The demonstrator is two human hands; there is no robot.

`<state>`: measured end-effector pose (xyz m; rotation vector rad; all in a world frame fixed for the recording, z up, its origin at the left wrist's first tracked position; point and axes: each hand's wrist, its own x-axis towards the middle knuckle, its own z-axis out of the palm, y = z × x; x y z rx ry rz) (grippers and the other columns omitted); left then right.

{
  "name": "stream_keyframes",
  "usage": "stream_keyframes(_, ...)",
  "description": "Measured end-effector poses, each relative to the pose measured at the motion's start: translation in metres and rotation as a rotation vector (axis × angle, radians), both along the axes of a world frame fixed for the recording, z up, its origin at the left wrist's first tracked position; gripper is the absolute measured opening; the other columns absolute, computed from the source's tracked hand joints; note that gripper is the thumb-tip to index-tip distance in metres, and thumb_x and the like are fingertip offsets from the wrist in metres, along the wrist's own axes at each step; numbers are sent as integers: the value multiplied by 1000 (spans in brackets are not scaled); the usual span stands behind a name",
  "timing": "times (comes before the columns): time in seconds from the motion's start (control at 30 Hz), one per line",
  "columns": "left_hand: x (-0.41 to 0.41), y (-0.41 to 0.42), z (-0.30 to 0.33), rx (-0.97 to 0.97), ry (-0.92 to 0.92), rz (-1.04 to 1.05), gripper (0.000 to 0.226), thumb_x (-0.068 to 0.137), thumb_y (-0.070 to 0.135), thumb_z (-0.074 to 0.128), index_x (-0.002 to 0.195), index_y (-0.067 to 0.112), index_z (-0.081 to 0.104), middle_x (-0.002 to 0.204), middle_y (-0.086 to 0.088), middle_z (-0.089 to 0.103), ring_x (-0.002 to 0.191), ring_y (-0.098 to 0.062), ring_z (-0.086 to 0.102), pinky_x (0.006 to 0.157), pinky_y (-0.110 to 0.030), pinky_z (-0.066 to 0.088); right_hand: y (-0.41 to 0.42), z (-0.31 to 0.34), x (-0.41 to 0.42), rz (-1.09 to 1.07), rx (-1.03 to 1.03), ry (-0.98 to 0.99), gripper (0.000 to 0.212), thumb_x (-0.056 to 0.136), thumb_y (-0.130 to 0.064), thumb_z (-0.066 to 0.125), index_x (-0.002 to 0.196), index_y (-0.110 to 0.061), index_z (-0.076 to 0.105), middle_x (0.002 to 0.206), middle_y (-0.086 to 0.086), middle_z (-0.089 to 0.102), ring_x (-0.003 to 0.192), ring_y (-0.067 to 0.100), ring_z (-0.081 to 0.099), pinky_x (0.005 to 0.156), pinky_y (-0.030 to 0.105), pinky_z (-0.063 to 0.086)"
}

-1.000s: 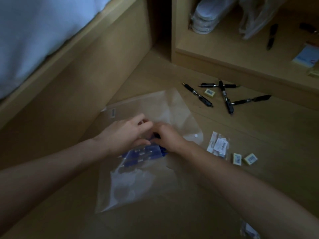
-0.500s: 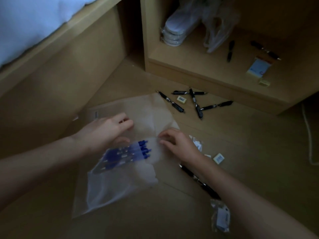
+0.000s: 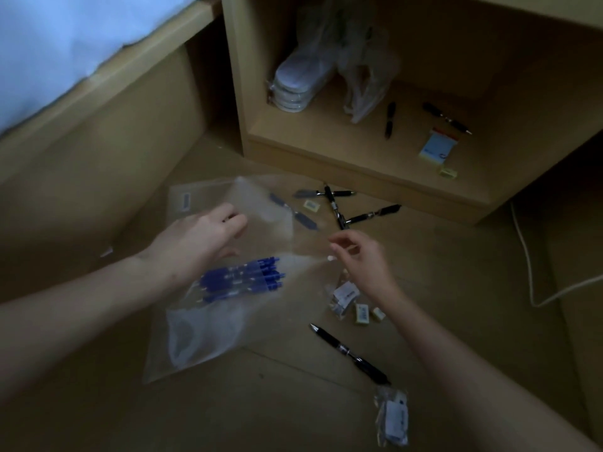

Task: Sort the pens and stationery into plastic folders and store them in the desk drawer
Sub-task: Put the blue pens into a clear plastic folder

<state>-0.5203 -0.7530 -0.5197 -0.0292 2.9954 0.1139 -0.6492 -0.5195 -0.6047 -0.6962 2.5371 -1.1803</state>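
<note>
A clear plastic folder (image 3: 208, 324) lies flat on the wooden floor (image 3: 440, 337), its upper flap raised and folded back. Inside it, a bundle of blue pens (image 3: 243, 280) lies side by side near the middle. The left hand (image 3: 199, 239) rests on the folder just above the pens, fingers straight and spread, holding the sheet down. The right hand (image 3: 359, 256) hovers at the folder's right edge with fingers loosely curled, thumb and forefinger close together beside a small white snap; whether it actually pinches the flap, I cannot tell. Under the right wrist sit small packets (image 3: 342, 296) and two pale erasers (image 3: 367, 313). A black pen (image 3: 349, 352) lies diagonally on the floor nearer the person, with another wrapped packet (image 3: 393, 417) below its end. Beyond the folder, several black pens (image 3: 339, 207) lie crossed on the floor around another eraser (image 3: 311, 204); one of them shows through the raised flap. The open wooden cabinet (image 3: 359, 164) behind holds two more dark pens (image 3: 390, 119), a notepad (image 3: 439, 146), stacked wrapped items and a crumpled plastic bag (image 3: 365, 76). A white cable (image 3: 528, 272) runs along the floor on the right.
</note>
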Motion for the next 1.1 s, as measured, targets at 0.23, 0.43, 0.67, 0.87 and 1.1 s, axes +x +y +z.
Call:
stream_keyframes(0.23,2,-1,5,28,49,-2,22,91,29,57,109,19,48,100,9,39,82,-9,45,68,-22,36,-7,2,11,30,-25,-11,14,91,-18,59,103,-17,67,97,-6,64,88,4,56,78,18,45)
stream_keyframes(0.43,2,-3,1,82,100,-9,16,94,21,53,109,17,50,101,6,39,88,-11,45,71,-25,37,-11,7,10,33,4,-36,15,92,-20,57,104,-22,64,96,-13,60,88,0,54,77,15,44)
stream_keyframes(0.67,-6,-12,14,90,202,-145,24,77,8,73,95,14,58,97,-5,55,78,-18,59,60,-25,42,-20,23,-1,77,61,-27,15,91,-20,58,105,-25,62,96,-13,61,87,-4,54,75,12,45)
stream_keyframes(0.87,-17,-6,74,135,280,-224,26,70,3,79,91,6,63,92,-10,59,73,-24,62,56,-35,54,-23,89,-7,149,163,58,18,92,-20,57,108,-20,64,98,-12,58,83,-6,51,71,5,41)
stream_keyframes(1.1,-3,10,163,215,276,-203,14,74,9,74,78,7,61,83,-7,59,65,-20,61,51,-29,51,3,208,8,161,221,16,21,92,-22,57,112,-20,63,103,-10,58,91,0,52,74,6,41)
